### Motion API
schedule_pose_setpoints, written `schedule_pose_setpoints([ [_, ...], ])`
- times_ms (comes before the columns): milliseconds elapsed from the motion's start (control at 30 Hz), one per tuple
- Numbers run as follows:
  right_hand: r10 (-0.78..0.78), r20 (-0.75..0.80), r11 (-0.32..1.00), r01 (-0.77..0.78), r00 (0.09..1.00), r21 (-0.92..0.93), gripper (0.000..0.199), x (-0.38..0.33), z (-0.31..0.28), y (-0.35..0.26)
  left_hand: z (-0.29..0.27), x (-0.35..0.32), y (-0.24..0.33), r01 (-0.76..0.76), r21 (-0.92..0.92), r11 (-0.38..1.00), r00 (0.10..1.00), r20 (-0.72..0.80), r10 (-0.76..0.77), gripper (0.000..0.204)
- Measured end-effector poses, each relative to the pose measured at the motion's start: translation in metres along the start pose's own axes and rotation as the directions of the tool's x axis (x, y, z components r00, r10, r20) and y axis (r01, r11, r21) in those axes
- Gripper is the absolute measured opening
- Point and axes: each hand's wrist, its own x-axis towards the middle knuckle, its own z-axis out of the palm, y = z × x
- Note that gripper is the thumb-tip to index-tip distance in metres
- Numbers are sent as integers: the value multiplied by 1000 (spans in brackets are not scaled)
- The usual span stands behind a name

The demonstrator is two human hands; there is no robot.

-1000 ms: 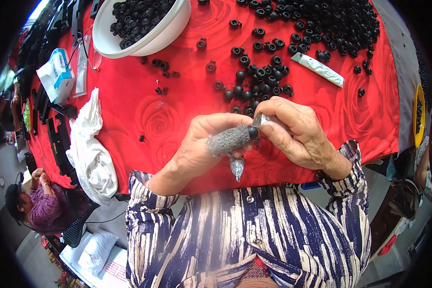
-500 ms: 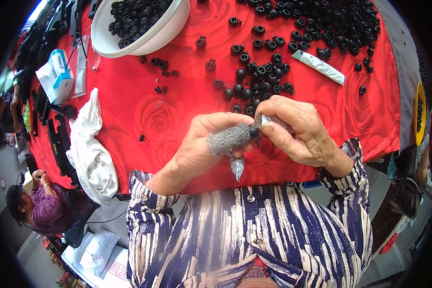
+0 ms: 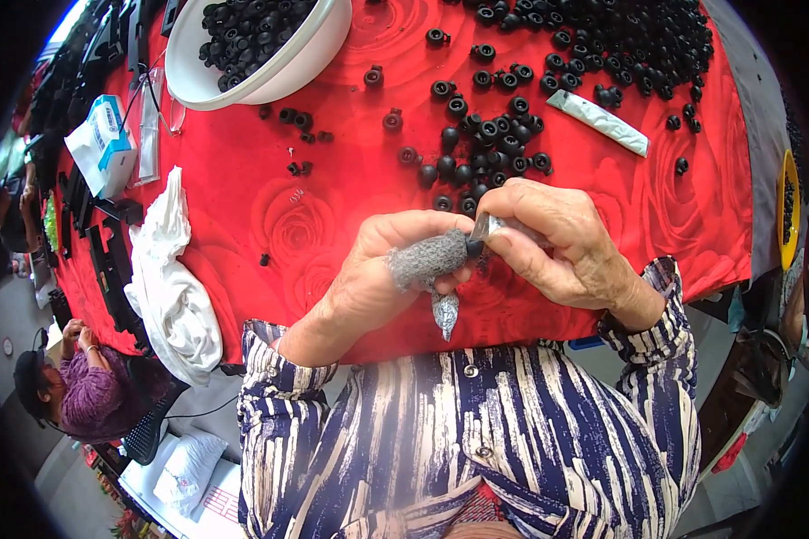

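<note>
My left hand (image 3: 368, 256) is closed on a small round black part (image 3: 475, 246). A grey knitted sleeve (image 3: 429, 260) covers one of its fingers, and silver wrapping (image 3: 445, 314) covers another fingertip. In my right hand (image 3: 557, 238) a short flat blade (image 3: 483, 226) is pinched between thumb and fingers, its grip end pale and mostly hidden. The blade's edge meets the black part, right beside the sleeved finger. Several loose black parts (image 3: 490, 135) of the same kind lie just beyond my hands on the red tablecloth (image 3: 333, 171).
A white bowl (image 3: 292, 76) full of black parts stands at the far left, and a large pile (image 3: 638, 45) spreads at the far right. A pale wrapped strip (image 3: 598, 123), a white cloth (image 3: 171, 296) and a tissue box (image 3: 108, 144) lie around. Another person (image 3: 90, 391) sits at left.
</note>
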Motion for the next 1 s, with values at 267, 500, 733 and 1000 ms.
schedule_pose_setpoints([
  [267,-37,80,997,42,996,-59,17,6,-6,-3,-5,0,-3,-12,-17,1000,1000,-12,11,26],
  [500,-65,-21,998,65,998,14,15,5,-8,-8,1,-1,7,-72,75,995,991,-106,79,24],
  [733,41,-24,998,-42,999,-51,13,5,-7,-10,4,2,6,-40,84,996,998,-45,44,24],
  [1000,3,-3,999,-3,1000,-51,14,3,-4,-2,1,1,3,-9,73,997,998,-66,14,26],
])
